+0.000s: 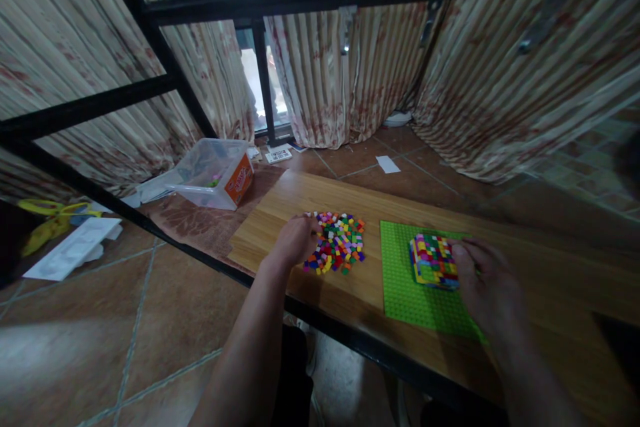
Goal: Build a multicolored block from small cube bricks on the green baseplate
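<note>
My left hand (296,240) is at the left edge of a loose pile of small coloured toy bricks (343,243). Its fingers are curled down among the bricks, and whatever they pinch is hidden. A light green studded baseplate (400,293) lies to the right of the pile. On it stands a low rectangular block of multicoloured bricks (434,261), with yellow along part of its front. My right hand (485,280) is closed at the right end of this block, thumb and fingertips touching its upper edge. Anything between those fingertips is too small or covered to make out.
The bricks and baseplate rest on a wooden tabletop (280,203) with a dark metal frame (195,257). Behind on the left, a clear plastic box (205,180) with an orange label holds a few pieces. White moulded trays (75,250) lie on the tiled floor. Patterned curtains (380,73) hang beyond.
</note>
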Motion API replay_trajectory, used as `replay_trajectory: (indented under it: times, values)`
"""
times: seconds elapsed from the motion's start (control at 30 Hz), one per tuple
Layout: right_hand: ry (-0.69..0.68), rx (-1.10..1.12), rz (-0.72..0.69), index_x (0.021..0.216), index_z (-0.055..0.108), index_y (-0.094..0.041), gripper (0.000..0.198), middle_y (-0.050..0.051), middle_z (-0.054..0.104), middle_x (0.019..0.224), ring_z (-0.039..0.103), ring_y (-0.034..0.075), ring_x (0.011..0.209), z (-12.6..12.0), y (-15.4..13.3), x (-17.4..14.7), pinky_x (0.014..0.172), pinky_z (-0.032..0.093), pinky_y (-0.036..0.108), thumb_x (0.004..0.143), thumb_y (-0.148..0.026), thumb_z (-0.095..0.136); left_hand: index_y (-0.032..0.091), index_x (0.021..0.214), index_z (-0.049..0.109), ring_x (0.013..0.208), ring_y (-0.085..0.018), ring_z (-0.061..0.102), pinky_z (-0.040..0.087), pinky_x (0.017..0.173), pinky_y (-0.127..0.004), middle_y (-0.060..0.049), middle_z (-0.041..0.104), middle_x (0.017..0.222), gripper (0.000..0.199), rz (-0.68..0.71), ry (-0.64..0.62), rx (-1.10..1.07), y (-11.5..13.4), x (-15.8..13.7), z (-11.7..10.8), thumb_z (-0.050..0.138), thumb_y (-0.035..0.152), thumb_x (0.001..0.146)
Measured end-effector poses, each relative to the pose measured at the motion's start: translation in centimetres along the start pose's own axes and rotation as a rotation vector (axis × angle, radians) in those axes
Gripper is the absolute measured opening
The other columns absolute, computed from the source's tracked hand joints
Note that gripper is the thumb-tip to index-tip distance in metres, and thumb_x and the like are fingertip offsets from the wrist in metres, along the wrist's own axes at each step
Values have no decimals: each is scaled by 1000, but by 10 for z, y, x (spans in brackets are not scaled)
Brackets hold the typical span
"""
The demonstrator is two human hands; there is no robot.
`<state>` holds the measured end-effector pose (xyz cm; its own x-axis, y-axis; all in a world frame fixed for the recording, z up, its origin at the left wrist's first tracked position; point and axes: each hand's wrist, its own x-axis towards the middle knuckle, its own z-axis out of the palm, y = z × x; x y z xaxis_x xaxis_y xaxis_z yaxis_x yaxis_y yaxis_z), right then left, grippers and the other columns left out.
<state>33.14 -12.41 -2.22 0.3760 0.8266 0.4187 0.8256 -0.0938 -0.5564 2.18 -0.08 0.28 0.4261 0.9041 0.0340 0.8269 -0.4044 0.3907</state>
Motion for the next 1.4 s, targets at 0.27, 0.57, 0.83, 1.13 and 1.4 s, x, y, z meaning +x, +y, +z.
replay_trajectory:
  times: [0.27, 0.57, 0.83, 1.13, 1.4]
  values:
    - [11, 6, 17, 103, 71, -20, 47, 13, 64, 114, 58, 29, 111, 3, 2, -2, 102, 44, 48, 93, -51, 38, 17, 84, 71, 86, -20, 63, 48, 80, -29, -7, 71, 89, 22, 2, -2, -1, -2, 2, 1, 56, 6, 73]
    - [18, 6, 26, 102, 72, -19, 48, 13, 64, 113, 59, 28, 109, 3, 1, -2, 99, 45, 47, 94, -52, 37, 17, 81, 66, 70, -17, 59, 44, 68, -27, -3, 66, 73, 12, -5, 40, -97, -4, -1, -4, 58, 10, 76]
    - [311, 183, -25, 99, 71, -19, 30, 10, 70, 99, 65, 23, 95, -4, -27, -7, 90, 51, 43, 93, -40, 51, 16, 96, 67, 90, -20, 66, 49, 83, -31, -6, 72, 94, 16, 123, 71, -613, 14, 3, 7, 58, 19, 83]
    - [-53, 511, -49, 113, 67, -22, 25, 7, 72, 101, 67, 18, 89, 25, -88, -22, 80, 54, 33, 95, -32, 54, 16, 103, 66, 87, -17, 63, 50, 79, -29, -6, 68, 93, 19, 255, -52, -929, 75, 2, 27, 59, 24, 87]
    - [-67, 540, 1, 95, 71, -22, 20, 4, 71, 86, 65, 17, 80, 37, -94, -21, 74, 51, 30, 94, -25, 51, 15, 92, 69, 76, -15, 62, 51, 72, -26, -4, 67, 80, 14, 194, -111, -964, 84, 1, 24, 61, 21, 82]
